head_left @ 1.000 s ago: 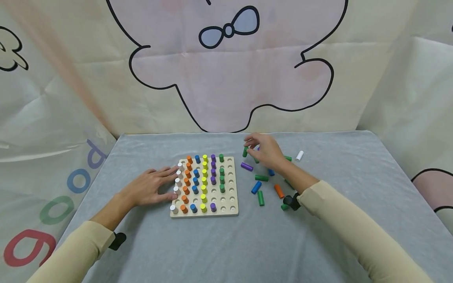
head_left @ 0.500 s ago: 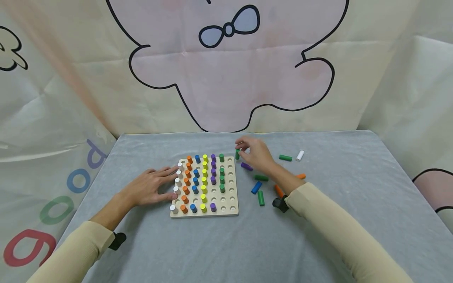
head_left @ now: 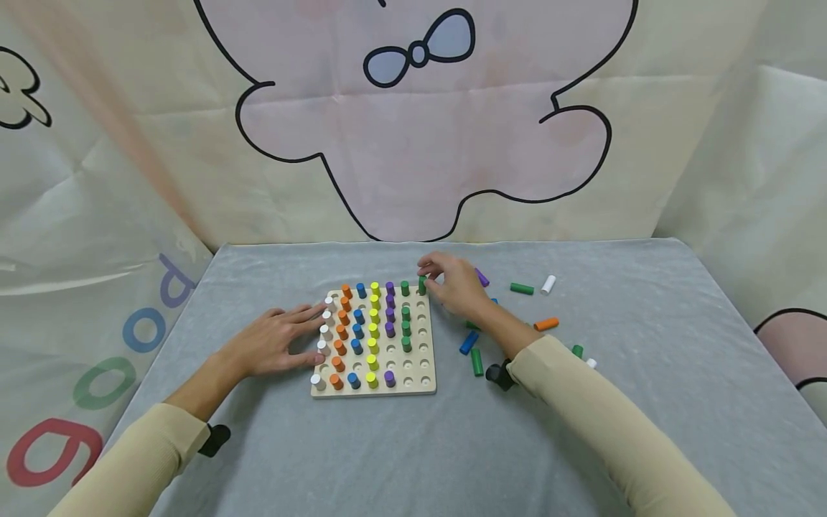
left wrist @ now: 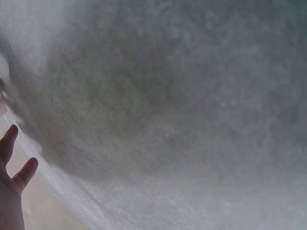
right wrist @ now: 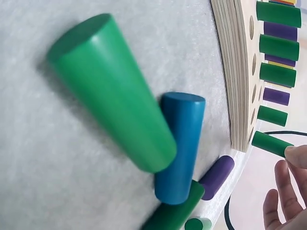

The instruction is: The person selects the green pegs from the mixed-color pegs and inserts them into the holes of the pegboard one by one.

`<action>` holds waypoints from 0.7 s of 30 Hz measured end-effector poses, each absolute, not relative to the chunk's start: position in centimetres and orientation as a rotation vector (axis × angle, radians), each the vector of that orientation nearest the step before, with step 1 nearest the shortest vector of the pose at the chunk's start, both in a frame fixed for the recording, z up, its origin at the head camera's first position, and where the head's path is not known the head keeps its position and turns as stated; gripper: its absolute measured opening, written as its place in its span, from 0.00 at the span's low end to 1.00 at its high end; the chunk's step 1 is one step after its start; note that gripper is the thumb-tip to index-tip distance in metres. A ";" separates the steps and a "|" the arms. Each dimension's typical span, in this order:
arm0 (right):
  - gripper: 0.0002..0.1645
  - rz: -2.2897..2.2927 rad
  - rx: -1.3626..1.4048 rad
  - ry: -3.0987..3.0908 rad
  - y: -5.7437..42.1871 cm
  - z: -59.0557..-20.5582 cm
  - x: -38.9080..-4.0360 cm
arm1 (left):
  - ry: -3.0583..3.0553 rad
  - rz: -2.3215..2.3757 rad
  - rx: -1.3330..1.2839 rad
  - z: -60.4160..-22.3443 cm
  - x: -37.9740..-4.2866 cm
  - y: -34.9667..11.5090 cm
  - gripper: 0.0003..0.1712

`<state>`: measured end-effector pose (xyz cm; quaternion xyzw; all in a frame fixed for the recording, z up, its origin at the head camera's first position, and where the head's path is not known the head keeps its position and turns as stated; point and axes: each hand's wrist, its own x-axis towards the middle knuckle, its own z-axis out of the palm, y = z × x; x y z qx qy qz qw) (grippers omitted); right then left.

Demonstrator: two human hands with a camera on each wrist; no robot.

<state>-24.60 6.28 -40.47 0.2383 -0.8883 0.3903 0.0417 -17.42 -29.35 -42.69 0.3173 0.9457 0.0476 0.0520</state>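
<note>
A wooden pegboard point(head_left: 418, 368) lies on the grey cloth with columns of white, orange, blue, yellow, purple and green pegs standing in it. My right hand point(head_left: 429, 277) pinches a green peg point(head_left: 422, 285) upright over the far end of the board's rightmost column. In the right wrist view this green peg point(right wrist: 271, 143) sits at my fingertips point(right wrist: 293, 154) above the board's edge point(right wrist: 235, 72). My left hand point(head_left: 298, 334) lies flat on the cloth, straight fingers touching the board's left side beside the white pegs. The left wrist view shows only cloth and fingers point(left wrist: 12, 158).
Loose pegs lie right of the board: purple point(head_left: 482, 278), green point(head_left: 521, 289), white point(head_left: 548, 284), orange point(head_left: 545, 324), blue point(head_left: 468, 342), green point(head_left: 477, 361). The right wrist view shows a green peg point(right wrist: 112, 91) across a blue one point(right wrist: 180, 143). A printed backdrop walls the table.
My right hand has carried the green peg left from the loose pile to the board's far right corner. The left hand has stayed put.
</note>
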 end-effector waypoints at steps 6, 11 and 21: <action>0.16 1.179 0.714 -2.748 6.0 -40.6 -24.6 | 2.874 0.142 0.964 -42.8 -17.5 -29.3 0.47; 0.17 1.168 0.731 -2.747 5.9 -40.5 -24.7 | 2.879 0.156 0.969 -42.8 -17.5 -29.5 0.47; 0.16 1.158 0.730 -2.786 5.3 -40.7 -24.7 | 2.864 0.178 0.958 -42.7 -17.5 -29.6 0.47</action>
